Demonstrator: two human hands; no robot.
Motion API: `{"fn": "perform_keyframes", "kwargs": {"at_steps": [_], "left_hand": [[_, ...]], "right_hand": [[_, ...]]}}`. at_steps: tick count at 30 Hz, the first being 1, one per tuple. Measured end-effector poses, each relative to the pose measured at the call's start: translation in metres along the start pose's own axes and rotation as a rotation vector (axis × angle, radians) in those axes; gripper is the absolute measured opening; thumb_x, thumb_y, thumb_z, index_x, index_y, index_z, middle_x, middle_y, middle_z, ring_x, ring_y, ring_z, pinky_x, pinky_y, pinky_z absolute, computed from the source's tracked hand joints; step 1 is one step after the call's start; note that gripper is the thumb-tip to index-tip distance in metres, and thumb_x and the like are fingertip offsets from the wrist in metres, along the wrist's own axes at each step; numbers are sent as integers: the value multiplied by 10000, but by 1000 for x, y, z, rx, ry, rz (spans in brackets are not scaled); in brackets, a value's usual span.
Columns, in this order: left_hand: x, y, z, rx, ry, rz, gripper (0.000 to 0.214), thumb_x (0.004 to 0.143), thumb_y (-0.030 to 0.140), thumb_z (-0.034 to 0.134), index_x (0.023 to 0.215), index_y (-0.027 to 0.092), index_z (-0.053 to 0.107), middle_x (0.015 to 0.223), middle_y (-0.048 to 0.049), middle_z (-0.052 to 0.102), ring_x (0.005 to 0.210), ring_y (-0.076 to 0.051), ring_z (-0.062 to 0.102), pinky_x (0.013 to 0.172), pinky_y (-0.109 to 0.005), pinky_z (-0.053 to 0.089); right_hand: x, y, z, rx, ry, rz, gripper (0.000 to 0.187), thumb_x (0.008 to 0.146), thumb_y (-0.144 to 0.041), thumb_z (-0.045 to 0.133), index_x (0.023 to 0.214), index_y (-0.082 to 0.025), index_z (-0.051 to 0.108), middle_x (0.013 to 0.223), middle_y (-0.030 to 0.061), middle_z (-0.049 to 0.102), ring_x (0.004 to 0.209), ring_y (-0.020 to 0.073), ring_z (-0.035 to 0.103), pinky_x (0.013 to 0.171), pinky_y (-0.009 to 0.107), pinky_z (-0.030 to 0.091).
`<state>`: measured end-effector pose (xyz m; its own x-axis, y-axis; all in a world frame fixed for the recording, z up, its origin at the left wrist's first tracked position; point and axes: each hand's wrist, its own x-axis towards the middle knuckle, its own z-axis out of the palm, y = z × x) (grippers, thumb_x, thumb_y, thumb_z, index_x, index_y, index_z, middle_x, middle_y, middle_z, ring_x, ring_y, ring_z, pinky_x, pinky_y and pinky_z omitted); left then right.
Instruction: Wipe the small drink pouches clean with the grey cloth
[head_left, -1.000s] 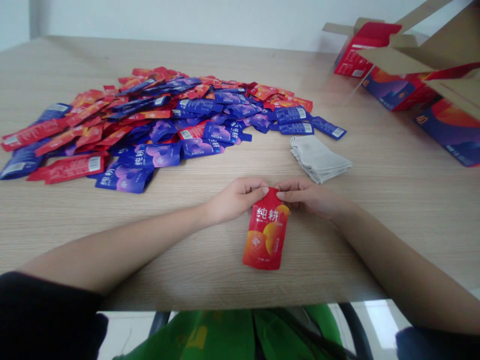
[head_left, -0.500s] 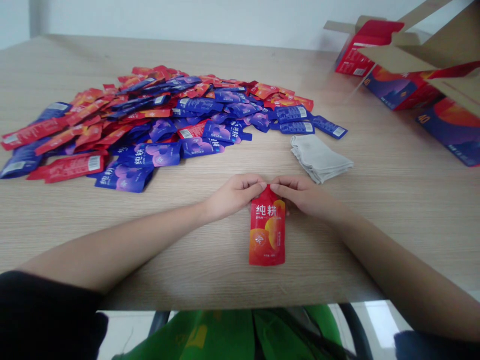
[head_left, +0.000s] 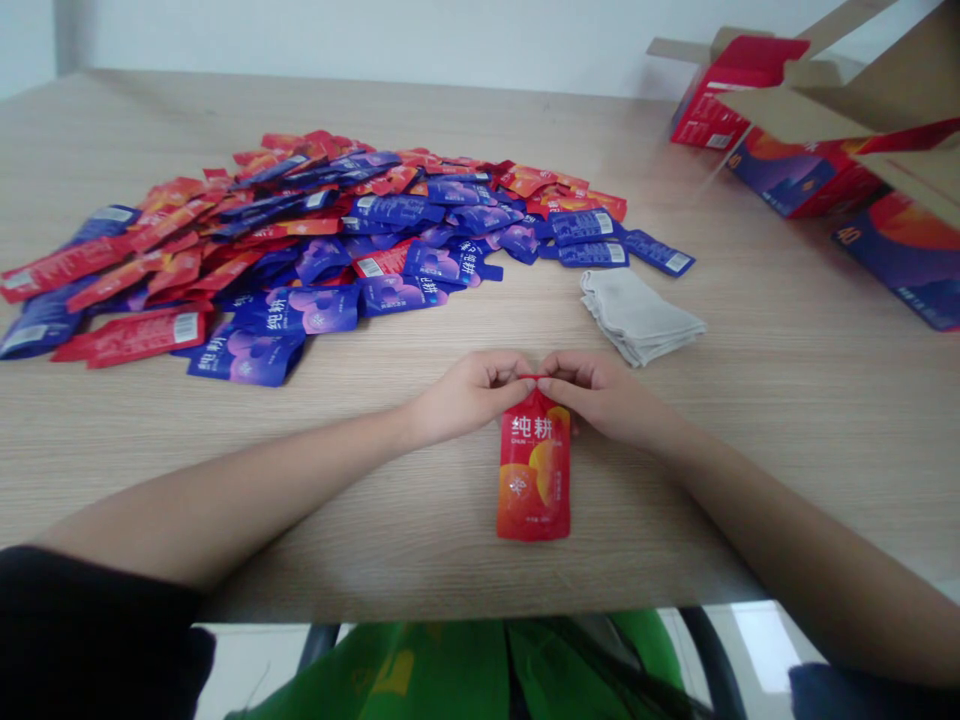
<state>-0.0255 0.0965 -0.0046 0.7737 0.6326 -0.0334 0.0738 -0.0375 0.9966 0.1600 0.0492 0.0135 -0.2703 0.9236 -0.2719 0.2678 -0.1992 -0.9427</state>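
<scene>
Head cam: glossy red-and-orange flat pouch [head_left: 534, 475] w/ white print is pinched at its top end by bare L hand [head_left: 472, 395] & bare R hand [head_left: 611, 398], thumbs nearly together, both abt. equally near. Pouch body is aimed from grip toward front edge of pale wood-grain tabletop [head_left: 360, 560], long axis approx. fore-aft; tabletop contact can't be told.

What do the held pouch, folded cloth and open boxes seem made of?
Held pouch: probably plastic or foil laminate, perhaps faintly glossy, judging by its smooth printed face. Folded cloth: fabric, matte, with soft layered edges; fibre unclear. Open boxes: likely cardboard, printed outside, bare matte brown on the flaps.
</scene>
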Motion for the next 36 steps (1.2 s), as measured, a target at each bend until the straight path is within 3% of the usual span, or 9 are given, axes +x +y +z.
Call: {"fn": "perform_keyframes", "kwargs": {"at_steps": [7, 20, 27, 36], "left_hand": [[-1, 0, 1, 110, 53, -13, 172, 896, 251, 526, 773, 143, 578, 600, 65, 455, 550, -69, 413, 528, -209, 299], [-2, -1, 4, 177, 87, 2, 212, 893, 259, 520, 705, 162, 535, 581, 69, 438, 539, -68, 396, 520, -213, 286], [-1, -4, 4, 219, 81, 23, 214, 878, 234, 518, 674, 173, 494, 581, 69, 436, 548, -73, 402, 528, -219, 293], [-1, 0, 1, 163, 43, 8, 224, 913, 243, 459, 718, 162, 536, 641, 53, 481, 612, -88, 443, 589, -228, 353]], "right_hand": [[0, 2, 3, -45, 63, -26, 158, 807, -336, 622, 768, -189, 580, 581, -46, 585, 415, 67, 484, 383, 193, 381], [0, 6, 4, -218, 111, -107, 143, 831, -314, 570, 819, -180, 618, 664, 0, 625, 551, 112, 533, 487, 239, 394], [0, 5, 5, -307, 141, -144, 95, 814, -257, 555, 761, -188, 593, 621, -19, 600, 542, 105, 521, 495, 235, 371], [-1, 0, 2, -230, 87, -68, 184, 868, -340, 503, 773, -195, 562, 588, -48, 534, 451, 85, 465, 438, 230, 363]]}}
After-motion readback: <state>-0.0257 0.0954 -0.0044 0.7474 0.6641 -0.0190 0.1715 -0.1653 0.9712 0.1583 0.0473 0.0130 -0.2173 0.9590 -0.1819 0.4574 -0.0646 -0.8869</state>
